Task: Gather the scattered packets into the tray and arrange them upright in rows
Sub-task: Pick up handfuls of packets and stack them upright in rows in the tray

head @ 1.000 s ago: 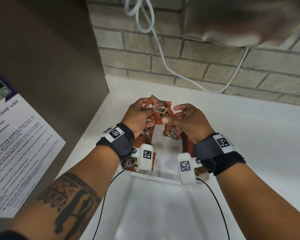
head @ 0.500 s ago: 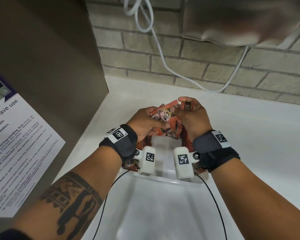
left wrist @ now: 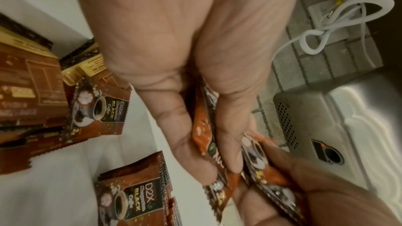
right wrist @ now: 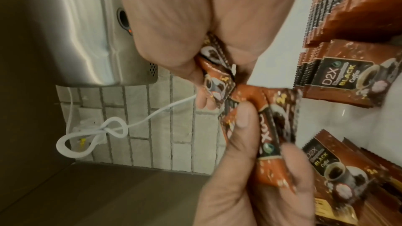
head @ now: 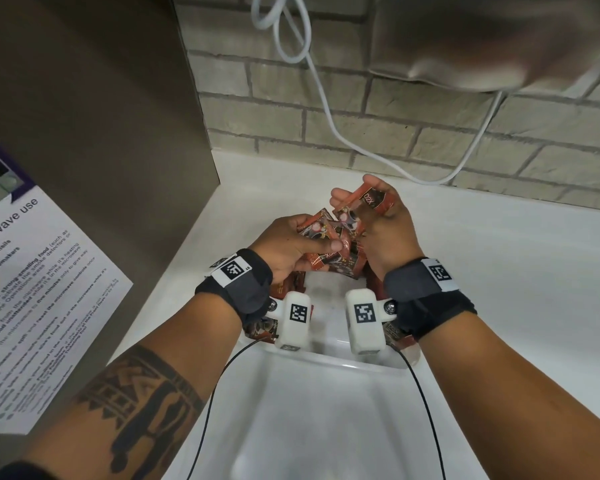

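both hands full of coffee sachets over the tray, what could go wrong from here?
1. The left hand grips a fanned, uneven bunch of coffee sachets; one could slip out as the hands part.
2. The right hand pinches another sachet at its edge, a weak hold.
3. Dropped sachets may knock over the upright rows in the tray.

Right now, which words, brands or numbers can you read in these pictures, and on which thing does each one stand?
"D2X", "BLACK", "Coffee": packets in the tray.
"D2X": packet in the right hand.
"...crowave use" (start cut off): wall notice.
Notice's small print and the packets' line above "BLACK": too blurred.
Wrist tags: square codes, no words.
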{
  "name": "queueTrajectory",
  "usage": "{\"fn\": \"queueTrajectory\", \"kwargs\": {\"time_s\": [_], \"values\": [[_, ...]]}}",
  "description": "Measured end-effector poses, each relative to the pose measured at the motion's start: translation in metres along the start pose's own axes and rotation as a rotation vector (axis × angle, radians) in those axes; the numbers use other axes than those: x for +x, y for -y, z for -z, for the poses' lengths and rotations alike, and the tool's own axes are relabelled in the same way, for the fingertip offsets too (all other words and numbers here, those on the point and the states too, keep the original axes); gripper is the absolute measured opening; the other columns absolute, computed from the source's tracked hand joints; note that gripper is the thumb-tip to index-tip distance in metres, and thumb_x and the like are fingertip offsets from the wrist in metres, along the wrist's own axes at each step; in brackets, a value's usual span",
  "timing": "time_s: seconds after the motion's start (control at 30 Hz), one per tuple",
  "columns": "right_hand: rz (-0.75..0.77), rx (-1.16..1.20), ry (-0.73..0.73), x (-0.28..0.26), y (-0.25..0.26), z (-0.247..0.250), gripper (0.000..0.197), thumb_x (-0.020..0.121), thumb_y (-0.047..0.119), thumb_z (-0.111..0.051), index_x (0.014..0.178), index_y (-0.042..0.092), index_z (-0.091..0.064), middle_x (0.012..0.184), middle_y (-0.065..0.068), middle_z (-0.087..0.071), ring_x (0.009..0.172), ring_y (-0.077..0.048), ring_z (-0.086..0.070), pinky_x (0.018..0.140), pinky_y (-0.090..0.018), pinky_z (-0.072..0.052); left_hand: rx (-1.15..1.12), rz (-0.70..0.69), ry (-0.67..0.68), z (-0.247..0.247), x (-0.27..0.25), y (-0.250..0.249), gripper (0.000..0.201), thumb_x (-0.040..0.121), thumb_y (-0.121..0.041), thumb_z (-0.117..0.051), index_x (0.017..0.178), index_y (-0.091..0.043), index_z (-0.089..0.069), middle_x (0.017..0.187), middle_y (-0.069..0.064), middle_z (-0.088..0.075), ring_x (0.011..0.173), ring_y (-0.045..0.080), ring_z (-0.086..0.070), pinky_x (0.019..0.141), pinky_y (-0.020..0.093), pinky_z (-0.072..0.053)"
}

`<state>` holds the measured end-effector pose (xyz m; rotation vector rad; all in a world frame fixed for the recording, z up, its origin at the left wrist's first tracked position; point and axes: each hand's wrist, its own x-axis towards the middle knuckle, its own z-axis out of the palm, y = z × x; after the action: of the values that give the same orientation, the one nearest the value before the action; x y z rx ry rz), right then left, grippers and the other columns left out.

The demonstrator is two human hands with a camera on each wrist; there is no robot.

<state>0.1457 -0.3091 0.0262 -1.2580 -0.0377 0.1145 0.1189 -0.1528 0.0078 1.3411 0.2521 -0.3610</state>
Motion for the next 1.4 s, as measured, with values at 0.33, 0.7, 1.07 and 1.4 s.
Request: {"fn": "queueTrajectory", "kwargs": {"time_s": [0.33,0.7,1.07,1.4], "values": [[-0.126,-0.235,0.053,0.001,-0.002,0.013,0.036,0.087,0.014,-0.076,0.119,0.009,-0.06,0.085,-0.004,-0.066,0.062,-0.015,-0.061,0.06,-0.03,-0.051,0.021,-0.072,-0.035,0.005,-0.001,-0.002,0.038,0.078,0.0,-0.083,0.111,-0.011,-0.07,0.103,0.007,-0.076,0.083,0.015,-0.074,0.053,0.021,-0.053],[-0.065,-0.177,-0.074,0.008,-0.009,0.023,0.028,0.091,0.006,-0.07,0.118,0.01,-0.066,0.085,-0.002,-0.071,0.077,-0.015,-0.071,0.07,-0.033,-0.057,-0.131,-0.08,0.016,0.008,-0.002,-0.003,0.029,0.091,0.003,-0.068,0.119,-0.004,-0.064,0.113,0.015,-0.072,0.089,0.022,-0.075,0.061,0.031,-0.061],[-0.052,-0.168,0.039,-0.001,-0.012,0.014,0.041,0.086,0.002,-0.073,0.125,0.009,-0.06,0.112,-0.014,-0.072,0.106,-0.029,-0.07,0.092,-0.05,-0.056,-0.137,-0.105,0.008,-0.001,-0.001,-0.002,0.043,0.089,0.003,-0.071,0.131,0.004,-0.06,0.115,0.019,-0.071,0.092,0.025,-0.074,0.064,0.032,-0.062],[0.014,-0.416,0.121,-0.001,0.001,0.013,0.042,0.081,0.008,-0.081,0.119,0.014,-0.063,0.067,0.008,-0.068,0.067,-0.008,-0.068,0.064,-0.022,-0.056,0.124,-0.149,-0.015,0.002,-0.004,-0.002,0.046,0.077,0.003,-0.084,0.118,0.001,-0.064,0.1,0.011,-0.073,0.085,0.024,-0.075,0.062,0.031,-0.06]]}}
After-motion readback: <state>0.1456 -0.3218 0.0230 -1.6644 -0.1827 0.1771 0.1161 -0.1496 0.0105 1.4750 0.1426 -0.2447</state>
